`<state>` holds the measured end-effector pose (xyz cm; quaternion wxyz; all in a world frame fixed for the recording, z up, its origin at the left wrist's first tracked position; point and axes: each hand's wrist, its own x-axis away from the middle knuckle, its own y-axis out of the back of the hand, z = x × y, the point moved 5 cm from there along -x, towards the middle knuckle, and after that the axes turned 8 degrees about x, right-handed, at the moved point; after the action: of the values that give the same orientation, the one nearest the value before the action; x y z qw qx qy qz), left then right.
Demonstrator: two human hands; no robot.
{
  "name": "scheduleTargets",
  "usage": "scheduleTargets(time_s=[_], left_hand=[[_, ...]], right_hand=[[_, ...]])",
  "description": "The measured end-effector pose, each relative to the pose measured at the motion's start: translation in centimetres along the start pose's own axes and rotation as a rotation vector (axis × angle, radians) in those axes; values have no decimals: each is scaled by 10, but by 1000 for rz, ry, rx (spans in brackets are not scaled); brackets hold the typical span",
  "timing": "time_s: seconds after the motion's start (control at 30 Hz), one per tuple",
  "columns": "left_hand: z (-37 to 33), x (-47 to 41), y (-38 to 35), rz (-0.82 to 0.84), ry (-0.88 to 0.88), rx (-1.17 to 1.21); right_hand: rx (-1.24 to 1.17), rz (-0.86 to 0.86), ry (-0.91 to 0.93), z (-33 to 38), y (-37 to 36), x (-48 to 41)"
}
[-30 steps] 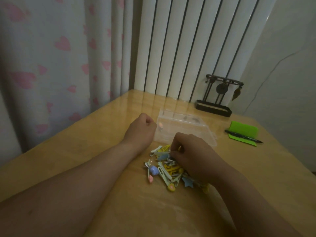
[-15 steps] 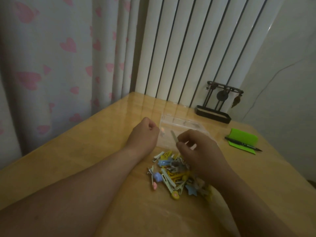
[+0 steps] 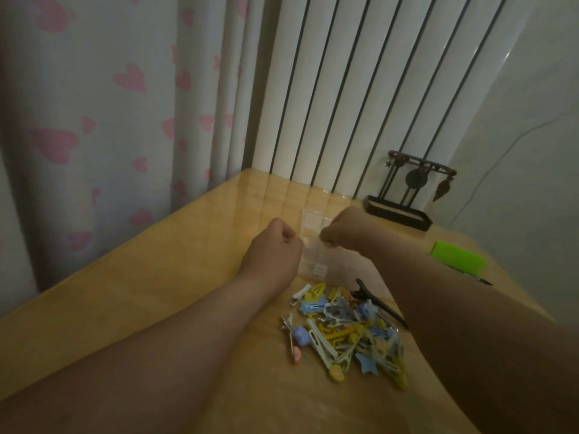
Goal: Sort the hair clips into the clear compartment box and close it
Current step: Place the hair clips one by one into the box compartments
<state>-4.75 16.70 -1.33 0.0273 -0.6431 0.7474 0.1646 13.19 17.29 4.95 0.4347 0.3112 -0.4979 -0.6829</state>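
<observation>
Clips (image 3: 344, 330) heaped loose on table (image 3: 156, 292), on the near side of both hands, between the forearms; black clip (image 3: 380, 303) at the heap's right edge, beside the right forearm; box (image 3: 315, 242) just beyond the heap, between the hands. Left hand (image 3: 272, 249) curled in a fist against the box's left side; nothing seen in it. Right hand (image 3: 347, 228) over the box, fingers curled, tips pinched together; possibly on a small clip, too dim to confirm. Green pad (image 3: 457, 260) and pen (image 3: 479, 278) right of the right forearm; black stand (image 3: 404, 195) beyond the right hand.
</observation>
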Motion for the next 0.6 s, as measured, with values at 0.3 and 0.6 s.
scheduleTargets(time_s=[0.3, 0.6], left_hand=[[2, 0, 2, -1, -7, -6], [-1, -1, 5, -1, -9, -14]], right_hand=[[55, 14, -10, 11, -12, -4], [-235, -281, 144, -25, 24, 64]])
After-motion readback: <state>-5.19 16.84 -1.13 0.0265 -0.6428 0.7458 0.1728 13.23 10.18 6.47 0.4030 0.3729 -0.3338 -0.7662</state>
